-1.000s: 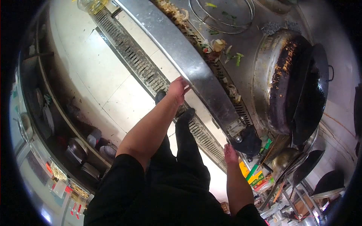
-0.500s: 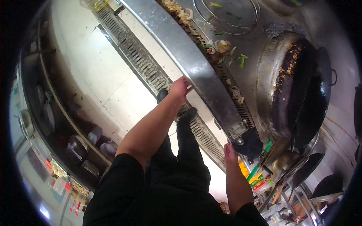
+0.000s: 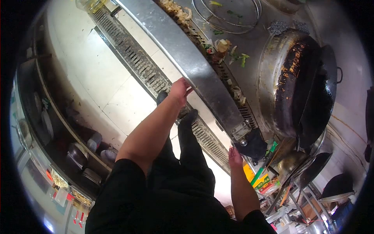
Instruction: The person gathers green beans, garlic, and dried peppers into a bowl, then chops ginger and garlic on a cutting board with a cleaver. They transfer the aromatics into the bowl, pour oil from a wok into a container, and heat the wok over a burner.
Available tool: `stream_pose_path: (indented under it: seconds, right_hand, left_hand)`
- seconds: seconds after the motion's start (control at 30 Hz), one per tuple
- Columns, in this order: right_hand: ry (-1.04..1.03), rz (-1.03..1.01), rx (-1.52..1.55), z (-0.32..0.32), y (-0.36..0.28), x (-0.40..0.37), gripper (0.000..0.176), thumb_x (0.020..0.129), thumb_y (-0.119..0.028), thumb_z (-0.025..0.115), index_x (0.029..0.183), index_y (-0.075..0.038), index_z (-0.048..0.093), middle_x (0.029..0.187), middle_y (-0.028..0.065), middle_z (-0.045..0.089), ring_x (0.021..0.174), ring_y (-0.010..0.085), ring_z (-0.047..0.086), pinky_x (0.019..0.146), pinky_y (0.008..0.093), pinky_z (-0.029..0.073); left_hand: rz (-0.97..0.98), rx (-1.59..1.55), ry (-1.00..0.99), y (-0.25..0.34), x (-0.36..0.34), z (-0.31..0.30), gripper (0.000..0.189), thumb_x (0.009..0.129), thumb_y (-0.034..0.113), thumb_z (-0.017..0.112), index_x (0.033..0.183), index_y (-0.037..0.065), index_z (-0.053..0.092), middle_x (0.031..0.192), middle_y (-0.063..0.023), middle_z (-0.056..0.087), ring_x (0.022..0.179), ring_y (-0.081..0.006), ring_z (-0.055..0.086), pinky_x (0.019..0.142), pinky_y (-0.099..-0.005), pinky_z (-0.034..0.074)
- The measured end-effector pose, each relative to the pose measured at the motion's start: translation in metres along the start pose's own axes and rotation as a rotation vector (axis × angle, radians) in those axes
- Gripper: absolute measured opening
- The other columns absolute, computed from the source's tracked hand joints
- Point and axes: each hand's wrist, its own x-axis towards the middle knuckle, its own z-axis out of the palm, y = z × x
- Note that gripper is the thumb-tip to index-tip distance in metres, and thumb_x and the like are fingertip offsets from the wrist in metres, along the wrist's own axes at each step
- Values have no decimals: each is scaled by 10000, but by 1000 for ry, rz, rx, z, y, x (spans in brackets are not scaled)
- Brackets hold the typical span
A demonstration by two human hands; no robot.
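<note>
My left hand [image 3: 180, 92] is at the front edge of a long stainless steel stove counter [image 3: 191, 62]. Its fingertips meet the edge, with the thumb apart and nothing held that I can see. Nearer the counter's right end, my right hand [image 3: 235, 158] has its fingers stretched out close to the corner, beside a black cloth [image 3: 252, 145]. Behind the edge runs a slotted gutter [image 3: 244, 111] littered with food scraps [image 3: 223, 46]. A large soot-stained wok [image 3: 286, 84] leans on its side on the counter, against another dark wok [image 3: 325, 89].
A metal ring stand [image 3: 255, 17] and steel wool [image 3: 278, 27] lie farther back. A floor drain grate [image 3: 136, 58] crosses the tiles beneath me. Shelves with pans [image 3: 78, 154] stand at left. Several utensils and a yellow-green box [image 3: 260, 182] crowd the lower right.
The counter and woks have shifted slightly left in view as my head moved. Both hands stay by the counter's edge in nearly the same pose.
</note>
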Motion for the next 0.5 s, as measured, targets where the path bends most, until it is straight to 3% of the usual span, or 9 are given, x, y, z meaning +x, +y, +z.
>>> stream_pose_path:
  seconds: [0.2,0.43,0.5]
  right_hand:
    - [102,-126,-119,8,8,-5,114,926,-119,608,1018,-51,612,1006,89,659,961,195,641,831,283,561]
    - [151,-117,-117,25,11,-13,181,936,-156,598,1083,-52,575,1053,92,629,990,213,623,865,304,536]
    - [256,-117,-262,35,11,-21,221,931,-184,608,1110,-62,562,1069,95,618,985,220,617,874,310,526]
  left_hand:
    - [-17,-17,-14,-3,3,-3,336,932,81,312,1090,87,609,986,-39,652,937,-156,589,900,-330,468]
    - [-16,-3,-48,-4,4,-7,315,899,39,379,1120,80,600,980,-30,633,941,-156,577,883,-340,474]
    - [-4,-9,-75,-7,2,-12,302,897,38,399,1123,76,596,972,-29,629,936,-158,577,876,-348,479]
